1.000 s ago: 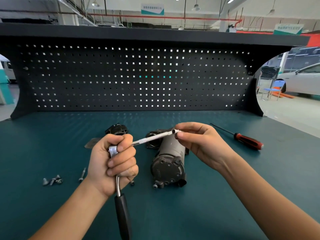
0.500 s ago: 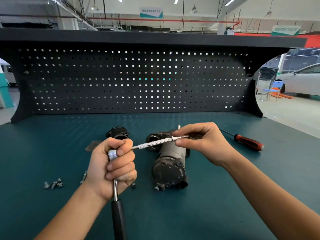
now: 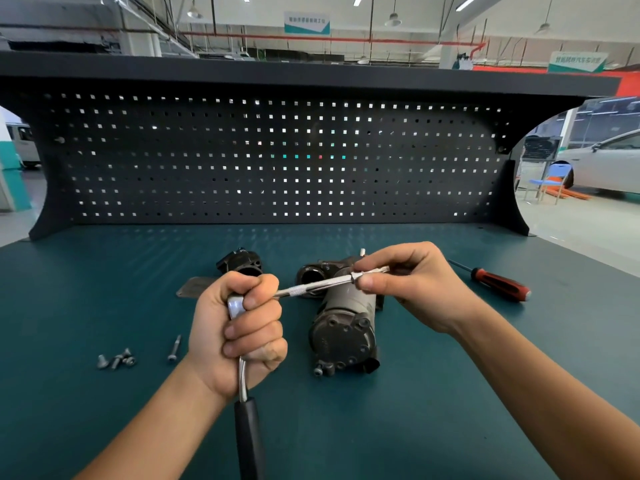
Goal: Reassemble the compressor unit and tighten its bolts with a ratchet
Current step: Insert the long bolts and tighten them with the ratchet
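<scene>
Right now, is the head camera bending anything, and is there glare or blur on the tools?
Head view: wide-angle distortion bows the shelf over the pegboard; light shines through its holes; mild glints on the ratchet and extension bar, nothing washed out; the compressor is sharp; the car at far right looks soft.

Your left hand [image 3: 239, 334] and right hand [image 3: 412, 289] hold the chrome ratchet with black grip [image 3: 247, 438], and its thin bar crosses above the far end of the grey cylindrical metal compressor body [image 3: 343, 327]. On the dark green bench top [image 3: 433, 427], small silver bolts [image 3: 116, 360] lie at your left and a red-and-black screwdriver [image 3: 498, 284] at the far right. Between compressor and screwdriver you have bare bench. The black perforated metal back panel [image 3: 277, 161] closes the rear.
</scene>
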The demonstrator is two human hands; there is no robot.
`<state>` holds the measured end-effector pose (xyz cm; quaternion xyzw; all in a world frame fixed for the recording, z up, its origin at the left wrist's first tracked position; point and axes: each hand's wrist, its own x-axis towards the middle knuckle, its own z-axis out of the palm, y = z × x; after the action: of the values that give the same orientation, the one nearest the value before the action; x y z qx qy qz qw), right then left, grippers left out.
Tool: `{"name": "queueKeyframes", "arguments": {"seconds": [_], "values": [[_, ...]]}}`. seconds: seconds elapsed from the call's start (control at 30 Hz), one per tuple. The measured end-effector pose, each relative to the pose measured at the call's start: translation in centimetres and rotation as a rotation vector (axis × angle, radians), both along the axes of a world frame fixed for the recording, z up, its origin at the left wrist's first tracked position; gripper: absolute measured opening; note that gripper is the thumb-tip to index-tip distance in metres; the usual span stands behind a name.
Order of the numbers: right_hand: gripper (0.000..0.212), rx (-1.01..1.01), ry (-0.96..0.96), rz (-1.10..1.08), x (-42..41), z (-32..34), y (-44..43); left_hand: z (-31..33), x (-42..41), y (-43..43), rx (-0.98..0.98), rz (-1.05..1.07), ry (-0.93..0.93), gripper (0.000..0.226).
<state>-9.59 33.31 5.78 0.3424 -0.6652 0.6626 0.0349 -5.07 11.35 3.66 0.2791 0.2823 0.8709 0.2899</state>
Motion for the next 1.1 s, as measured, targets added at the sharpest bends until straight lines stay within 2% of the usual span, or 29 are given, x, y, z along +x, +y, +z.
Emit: {"name": "queueKeyframes", "arguments": {"seconds": [0.13, 0.27, 0.4, 0.47, 0.5, 0.57, 0.6, 0.77, 0.87, 0.97, 1.03, 1.1], "values": [[0.015, -0.095, -0.061, 0.0, 0.3, -0.4, -0.8, -0.3, -0.2, -0.2, 0.026, -0.015, -0.062, 0.02], [0.018, 0.007, 0.019, -0.141, 0.6, -0.2, -1.3, 0.3, -0.8, -1.2, 0.025, -0.076, -0.178, 0.029], [0.021, 0.0, 0.0, -0.193, 0.8, -1.0, -1.3, 0.3, -0.4, -1.6, 0.086, -0.113, -0.138, 0.037], [0.022, 0.046, 0.015, -0.215, 0.9, -1.5, -1.3, -0.3, 0.4, -1.3, 0.086, -0.021, -0.06, 0.038], [0.022, 0.091, 0.043, -0.247, 0.9, -1.7, -1.2, -0.6, 0.9, -1.3, -0.011, 0.121, -0.001, 0.041], [0.024, 0.162, 0.094, -0.319, 0.9, -2.2, -0.7, -0.7, 2.1, -1.8, -0.38, 0.464, 0.131, 0.052], [0.025, 0.182, 0.102, -0.351, 0.9, -2.5, -0.3, -0.5, 2.7, -2.0, -0.544, 0.562, 0.185, 0.053], [0.014, 0.309, 0.105, -0.521, 1.1, -5.0, 1.7, 0.9, 4.5, -3.7, -1.137, 0.648, 0.409, 0.053], [0.011, 0.47, 0.404, -0.681, 2.3, -6.2, 2.1, 0.9, 4.9, -4.7, -1.426, 0.711, 0.536, 0.021], [0.003, 0.728, 0.704, -0.501, 4.9, -6.3, 0.5, -0.3, 5.1, -5.8, -1.698, 0.726, 0.668, 0.021], [0.026, 0.999, 0.735, -0.288, 6.1, -6.5, -1.9, -1.3, 5.1, -6.2, -1.842, 0.707, 0.701, 0.024], [0.029, 1.224, 0.743, -0.15, 6.1, -7.5, -5.3, -2.1, 4.7, -6.5, -1.868, 0.712, 0.702, 0.021]]}}
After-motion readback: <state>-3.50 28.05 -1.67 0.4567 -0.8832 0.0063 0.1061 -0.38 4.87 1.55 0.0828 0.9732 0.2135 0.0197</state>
